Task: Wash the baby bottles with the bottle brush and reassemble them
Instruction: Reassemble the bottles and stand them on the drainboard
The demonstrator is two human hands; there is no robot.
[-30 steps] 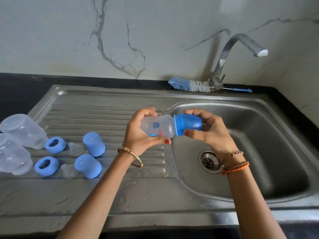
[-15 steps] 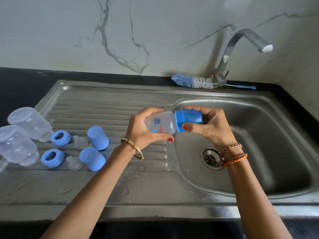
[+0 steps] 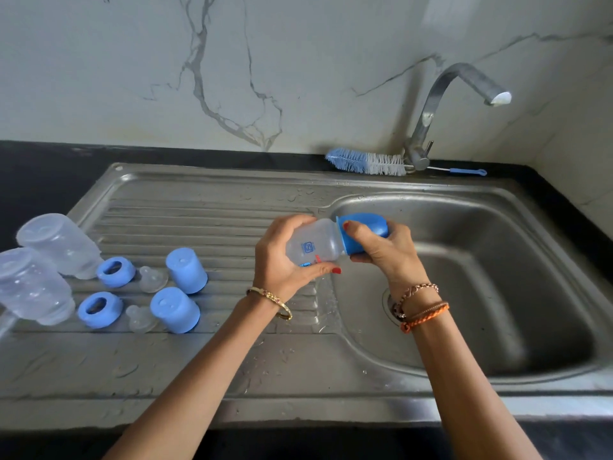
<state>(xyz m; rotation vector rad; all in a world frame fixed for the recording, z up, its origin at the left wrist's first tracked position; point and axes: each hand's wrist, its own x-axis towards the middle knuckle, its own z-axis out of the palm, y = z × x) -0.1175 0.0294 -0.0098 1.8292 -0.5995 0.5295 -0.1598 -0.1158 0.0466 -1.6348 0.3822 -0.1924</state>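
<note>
Both hands had one bottle [image 3: 313,244] sideways right over the basin's left rim: left hand [image 3: 282,257] wrapped around the clear body, right hand [image 3: 381,252] curled on the blue cap [image 3: 363,232]. Sink [image 3: 497,293] basin to the right was wide open. Two more bottles [image 3: 43,270], two rings [image 3: 107,290], nipples [image 3: 147,295] and caps [image 3: 180,290] crowded the drainboard's far left edge. The brush [image 3: 368,162] lay behind, beside the tap [image 3: 431,117].
</note>
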